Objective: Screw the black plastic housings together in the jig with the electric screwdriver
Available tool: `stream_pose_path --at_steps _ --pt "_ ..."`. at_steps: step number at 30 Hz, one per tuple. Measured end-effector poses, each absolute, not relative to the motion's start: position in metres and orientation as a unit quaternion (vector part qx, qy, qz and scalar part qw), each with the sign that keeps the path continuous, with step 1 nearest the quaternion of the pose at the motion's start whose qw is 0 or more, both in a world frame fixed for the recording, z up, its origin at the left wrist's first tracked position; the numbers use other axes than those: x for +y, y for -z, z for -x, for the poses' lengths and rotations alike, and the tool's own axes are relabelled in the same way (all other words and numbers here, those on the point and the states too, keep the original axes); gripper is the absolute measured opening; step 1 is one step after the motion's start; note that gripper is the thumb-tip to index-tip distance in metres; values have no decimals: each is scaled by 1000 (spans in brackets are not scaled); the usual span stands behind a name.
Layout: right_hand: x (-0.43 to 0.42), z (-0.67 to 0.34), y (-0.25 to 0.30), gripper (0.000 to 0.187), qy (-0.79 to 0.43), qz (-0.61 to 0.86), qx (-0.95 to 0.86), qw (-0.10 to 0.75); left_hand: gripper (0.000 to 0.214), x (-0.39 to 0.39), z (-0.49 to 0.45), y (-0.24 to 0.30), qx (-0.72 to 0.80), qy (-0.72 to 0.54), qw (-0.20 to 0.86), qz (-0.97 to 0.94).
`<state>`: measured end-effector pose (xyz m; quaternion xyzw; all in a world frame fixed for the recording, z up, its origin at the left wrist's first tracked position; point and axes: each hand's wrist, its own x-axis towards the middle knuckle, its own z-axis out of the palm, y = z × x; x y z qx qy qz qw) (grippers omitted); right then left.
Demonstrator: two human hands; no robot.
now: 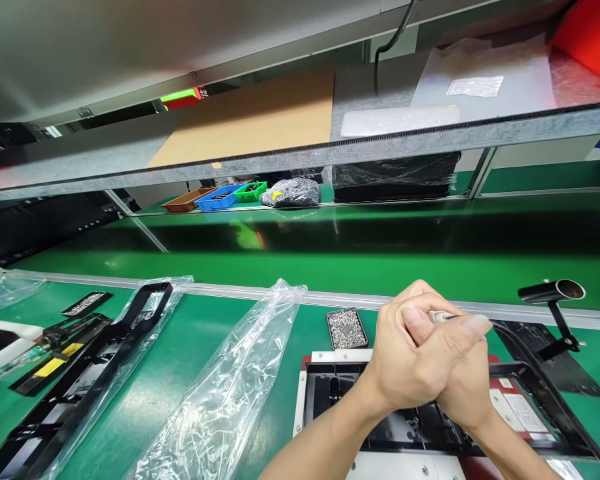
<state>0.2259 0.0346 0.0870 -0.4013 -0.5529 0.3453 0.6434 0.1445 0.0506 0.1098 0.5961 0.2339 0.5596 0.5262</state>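
Note:
My left hand (405, 353) and my right hand (463, 380) are closed together, one wrapped against the other. Between the thumbs shows the pale grey end of what looks like a corded electric screwdriver (437, 317); the fingers hide the rest. A black cable (540, 367) runs off to the right. Below my hands lies a long black plastic frame (390, 433), seated in a fixture with white blocks (405, 467) and red parts. My wrists cover its middle. Just beyond it is a small black tray (347, 328) full of tiny metal screws.
A metal tube holder (553, 291) stands at the right. Clear plastic bags (220, 393) and a bagged black frame (105, 373) lie left. Behind the metal rail runs a green belt-like surface (280, 263). A shelf edge (280, 160) crosses above, over small bins (221, 198).

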Motion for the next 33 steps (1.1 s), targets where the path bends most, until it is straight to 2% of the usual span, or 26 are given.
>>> stream_pose_path --at_steps 8,23,30,33 --pt "38 -226 -86 57 -349 397 -551 646 47 51 -143 -110 232 -564 521 -597" --pt "36 -227 -90 35 -325 389 -570 647 48 51 -144 -112 236 -566 516 -598" --pt "35 -226 -91 53 -296 397 -558 666 49 51 -143 -111 223 -566 511 -607" --pt "36 -225 -92 52 -291 395 -556 671 48 52 -143 -111 218 -571 503 -611"
